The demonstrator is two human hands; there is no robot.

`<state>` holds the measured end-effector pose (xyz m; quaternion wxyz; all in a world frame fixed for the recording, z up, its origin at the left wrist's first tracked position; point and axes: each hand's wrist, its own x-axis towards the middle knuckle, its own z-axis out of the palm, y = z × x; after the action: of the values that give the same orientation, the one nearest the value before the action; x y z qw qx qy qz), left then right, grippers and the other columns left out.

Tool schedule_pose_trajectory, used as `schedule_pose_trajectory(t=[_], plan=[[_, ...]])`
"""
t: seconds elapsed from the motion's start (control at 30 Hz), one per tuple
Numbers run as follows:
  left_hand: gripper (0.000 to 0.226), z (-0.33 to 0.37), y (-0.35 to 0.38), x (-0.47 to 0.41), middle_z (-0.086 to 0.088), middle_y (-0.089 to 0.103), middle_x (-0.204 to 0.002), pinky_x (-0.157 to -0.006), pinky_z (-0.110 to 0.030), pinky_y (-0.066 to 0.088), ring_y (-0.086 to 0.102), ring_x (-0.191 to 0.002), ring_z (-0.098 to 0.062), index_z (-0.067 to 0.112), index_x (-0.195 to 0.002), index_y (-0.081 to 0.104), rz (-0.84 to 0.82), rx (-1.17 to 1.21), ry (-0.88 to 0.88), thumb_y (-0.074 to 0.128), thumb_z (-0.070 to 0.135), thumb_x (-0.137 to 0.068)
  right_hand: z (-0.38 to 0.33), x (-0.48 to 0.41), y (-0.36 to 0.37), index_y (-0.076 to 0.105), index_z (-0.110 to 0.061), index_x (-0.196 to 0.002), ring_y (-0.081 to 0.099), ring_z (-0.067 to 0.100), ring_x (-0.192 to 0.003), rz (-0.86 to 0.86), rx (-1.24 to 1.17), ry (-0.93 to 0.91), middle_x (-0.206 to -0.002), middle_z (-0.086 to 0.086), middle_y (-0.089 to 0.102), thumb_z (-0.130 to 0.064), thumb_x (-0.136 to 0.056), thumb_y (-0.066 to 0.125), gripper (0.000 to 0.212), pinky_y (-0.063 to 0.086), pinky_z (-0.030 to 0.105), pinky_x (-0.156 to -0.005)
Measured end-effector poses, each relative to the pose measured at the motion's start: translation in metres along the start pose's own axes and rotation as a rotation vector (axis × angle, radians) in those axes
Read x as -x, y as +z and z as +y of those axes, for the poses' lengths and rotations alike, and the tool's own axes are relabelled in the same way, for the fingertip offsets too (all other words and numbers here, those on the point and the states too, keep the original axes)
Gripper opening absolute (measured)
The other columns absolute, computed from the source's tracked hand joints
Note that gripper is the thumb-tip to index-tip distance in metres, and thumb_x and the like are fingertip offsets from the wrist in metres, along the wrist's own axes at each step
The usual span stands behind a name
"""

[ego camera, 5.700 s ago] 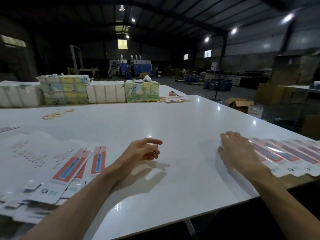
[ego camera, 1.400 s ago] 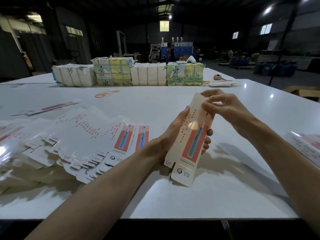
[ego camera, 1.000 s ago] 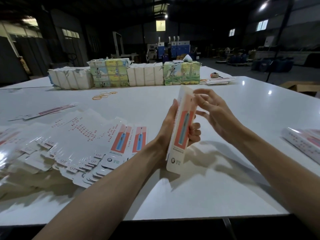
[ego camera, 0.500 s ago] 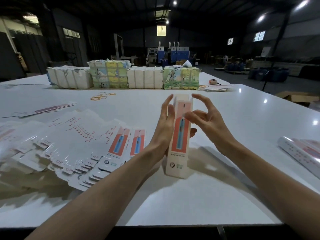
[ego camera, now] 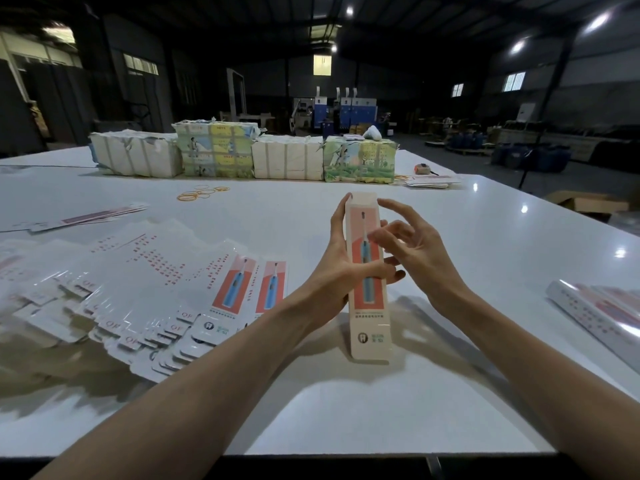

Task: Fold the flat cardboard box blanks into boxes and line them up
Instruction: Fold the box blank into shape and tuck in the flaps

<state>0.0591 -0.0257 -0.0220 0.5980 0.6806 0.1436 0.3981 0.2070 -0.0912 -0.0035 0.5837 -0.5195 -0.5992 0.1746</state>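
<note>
A tall narrow box [ego camera: 367, 317] with a red panel and a blue toothbrush picture stands upright above the white table [ego camera: 450, 323], squared up into a tube. My left hand [ego camera: 341, 268] grips it from the left, fingers wrapped behind and showing on its right side. My right hand [ego camera: 415, 251] hovers just right of the box with fingers spread and loosely curled, its fingertips in front of the red panel; contact is unclear. A fanned pile of flat blanks [ego camera: 145, 289] lies at the left. Folded boxes [ego camera: 602, 313] lie at the right edge.
Wrapped paper bundles [ego camera: 242, 155] line the table's far side. Rubber bands [ego camera: 201, 194] lie before them, a few flat blanks [ego camera: 86, 216] at far left, and more blanks with a small tape measure [ego camera: 433, 180] at back right. The table's front edge runs along the bottom.
I picked a flat blank from the table and opened it into an upright tube. In the last half second my right hand's fingers shifted down from the top toward the front panel.
</note>
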Motion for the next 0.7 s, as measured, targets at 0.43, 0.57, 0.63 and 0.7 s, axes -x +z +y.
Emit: schedule_pose_trajectory(t=[0.43, 0.57, 0.63, 0.7], plan=[[0.099, -0.012, -0.001, -0.002, -0.001, 0.059, -0.119, -0.067, -0.023, 0.061, 0.076, -0.092, -0.014, 0.054, -0.141, 0.022, 0.005, -0.150, -0.136, 0.084, 0.024, -0.071, 0.015, -0.006, -0.003, 0.063, -0.035, -0.112, 0.077, 0.026, -0.099, -0.101, -0.082, 0.173, -0.106, -0.002, 0.076, -0.050, -0.098, 0.066, 0.021, 0.065, 0.041, -0.082], [0.098, -0.009, -0.003, 0.001, 0.003, 0.060, -0.114, -0.063, -0.018, 0.058, 0.075, -0.089, -0.005, 0.053, -0.141, 0.020, 0.012, -0.147, -0.143, 0.084, 0.025, -0.072, 0.016, -0.005, -0.004, 0.059, -0.030, -0.120, 0.076, 0.024, -0.097, -0.056, -0.034, 0.123, -0.105, -0.004, 0.076, -0.056, -0.102, 0.056, 0.031, 0.064, 0.033, -0.081], [0.100, -0.006, -0.001, 0.003, 0.009, 0.057, -0.118, -0.067, -0.020, 0.060, 0.075, -0.095, -0.016, 0.057, -0.141, 0.018, -0.004, -0.168, -0.162, 0.082, 0.030, -0.070, 0.015, -0.008, -0.006, 0.055, -0.027, -0.129, 0.077, 0.024, -0.088, 0.067, -0.081, 0.150, -0.105, -0.001, 0.075, -0.052, -0.106, 0.050, 0.035, 0.063, 0.031, -0.077], [0.098, -0.004, 0.003, 0.005, 0.015, 0.054, -0.119, -0.068, -0.020, 0.060, 0.072, -0.100, -0.020, 0.059, -0.139, 0.018, -0.024, -0.201, -0.159, 0.082, 0.032, -0.070, 0.014, -0.009, -0.009, 0.055, -0.023, -0.134, 0.074, 0.026, -0.078, 0.141, -0.069, 0.184, -0.107, 0.003, 0.074, -0.042, -0.109, 0.049, 0.031, 0.062, 0.031, -0.073]])
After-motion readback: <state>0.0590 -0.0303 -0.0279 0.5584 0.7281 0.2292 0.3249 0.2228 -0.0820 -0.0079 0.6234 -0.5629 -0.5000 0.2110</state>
